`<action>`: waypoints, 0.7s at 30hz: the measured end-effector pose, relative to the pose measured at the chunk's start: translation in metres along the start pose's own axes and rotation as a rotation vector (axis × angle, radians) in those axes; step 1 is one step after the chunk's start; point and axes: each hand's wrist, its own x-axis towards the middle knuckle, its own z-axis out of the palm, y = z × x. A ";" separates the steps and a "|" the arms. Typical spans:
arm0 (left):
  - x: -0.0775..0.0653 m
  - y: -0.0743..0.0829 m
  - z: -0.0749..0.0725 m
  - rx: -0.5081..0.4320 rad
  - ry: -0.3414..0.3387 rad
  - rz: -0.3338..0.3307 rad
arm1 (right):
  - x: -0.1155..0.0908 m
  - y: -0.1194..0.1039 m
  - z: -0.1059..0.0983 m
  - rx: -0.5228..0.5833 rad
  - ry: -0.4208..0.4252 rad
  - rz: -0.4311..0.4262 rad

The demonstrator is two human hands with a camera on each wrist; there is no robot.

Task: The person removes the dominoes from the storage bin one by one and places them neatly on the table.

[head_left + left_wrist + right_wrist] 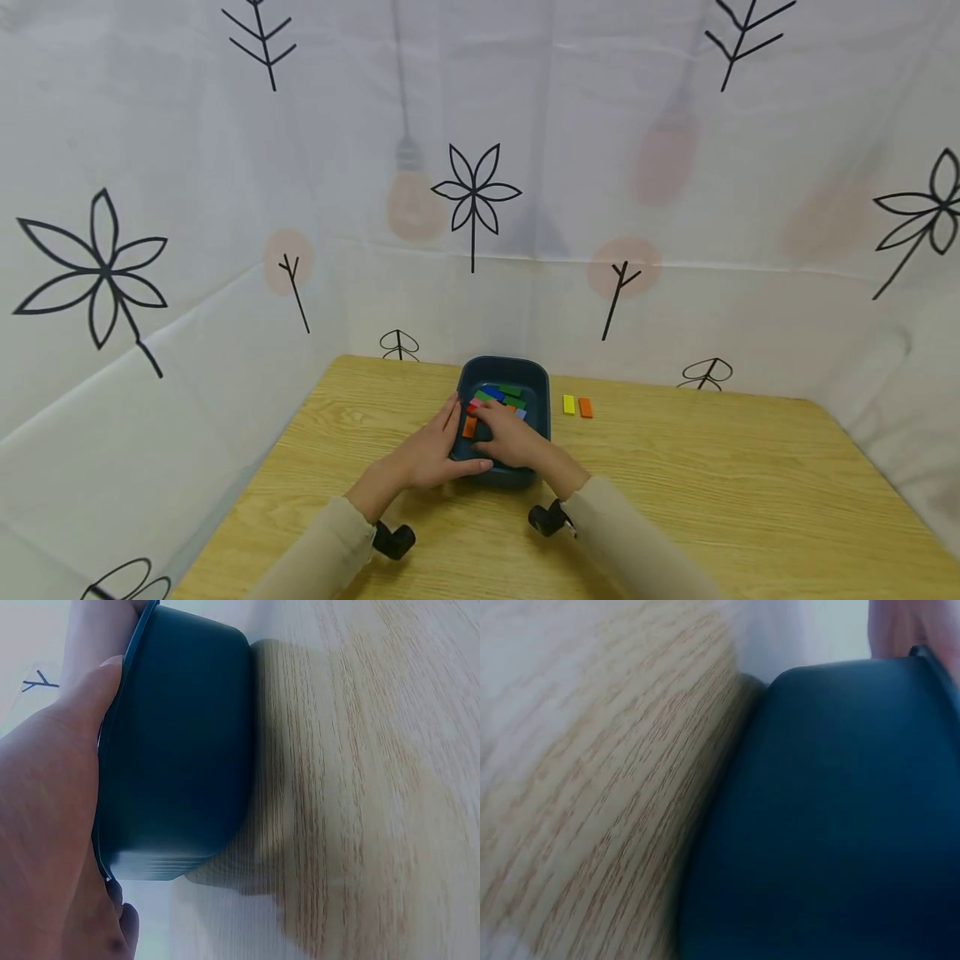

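Observation:
A dark blue-green plastic bin (504, 364) stands on the wooden table with several small coloured tiles inside, among them an orange tile (469, 427), a blue tile (492, 392) and a green tile (510, 390). My left hand (426, 450) steadies the bin at its near left corner, fingers straight along the left rim and thumb stretched over the front rim. In the left wrist view the thumb lies at the bin's edge. My right hand (512, 437) reaches down into the bin, fingertips among the tiles, thumb apart from them. The right wrist view shows mainly the bin's outer wall (825, 810).
A yellow tile (568, 405) and another orange tile (586, 407) lie side by side on the table (712, 475), right of the bin. A white cloth (540, 300) printed with plants and bulbs hangs behind the table and along both sides.

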 end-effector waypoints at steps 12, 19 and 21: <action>0.001 0.000 0.001 0.004 -0.002 0.003 | 0.012 0.010 0.007 0.022 -0.009 -0.010; 0.001 0.000 0.000 0.004 -0.003 0.000 | 0.018 0.012 0.011 0.042 -0.003 -0.021; 0.001 -0.001 0.000 0.001 -0.004 0.001 | 0.019 0.011 0.012 0.049 0.008 -0.033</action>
